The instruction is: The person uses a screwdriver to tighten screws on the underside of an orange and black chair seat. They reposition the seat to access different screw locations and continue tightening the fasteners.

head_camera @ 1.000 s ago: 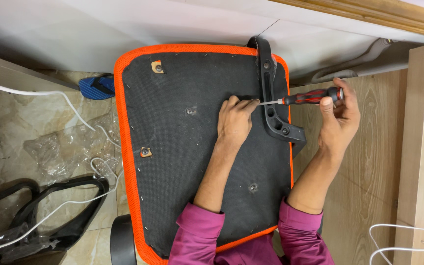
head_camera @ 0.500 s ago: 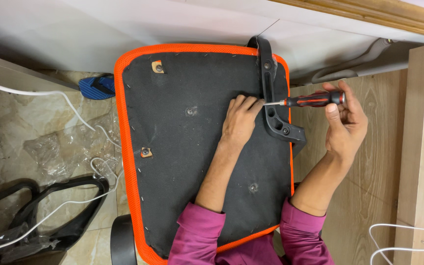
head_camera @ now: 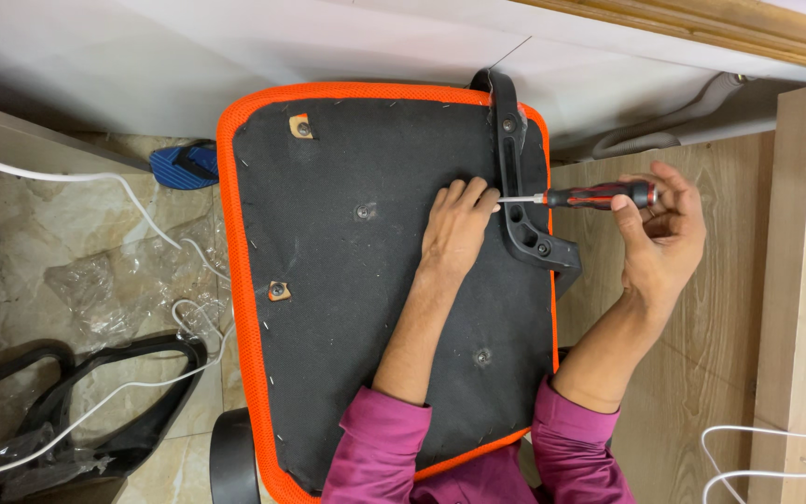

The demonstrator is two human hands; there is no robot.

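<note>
Clamped around the butt end of a red-and-black screwdriver (head_camera: pixel 599 196), the right hand (head_camera: pixel 664 238) pinches the handle between thumb and curled fingers, with the tool lying nearly level and pointing left. Its thin metal shaft reaches from the grip to the black plastic armrest bracket (head_camera: pixel 515 187), so the tip sits well to the left of the holding fingers, at the bracket's middle section. The left hand (head_camera: pixel 454 233) rests flat and open on the black fabric underside of the upturned seat cushion (head_camera: pixel 366 308), gripping nothing, its fingertips (head_camera: pixel 482 198) touching the bracket's left edge right beside the screwdriver tip. The bracket runs along the right side of the cushion, from the far edge toward the near right. An orange mesh border frames the cushion. On the marble floor to the left lie a white cable (head_camera: pixel 142 215), crumpled clear plastic wrap (head_camera: pixel 132 280), a black chair part (head_camera: pixel 95 392) and a blue slipper (head_camera: pixel 184 163). A wooden panel (head_camera: pixel 701 373) lies to the right, under the right forearm.
</note>
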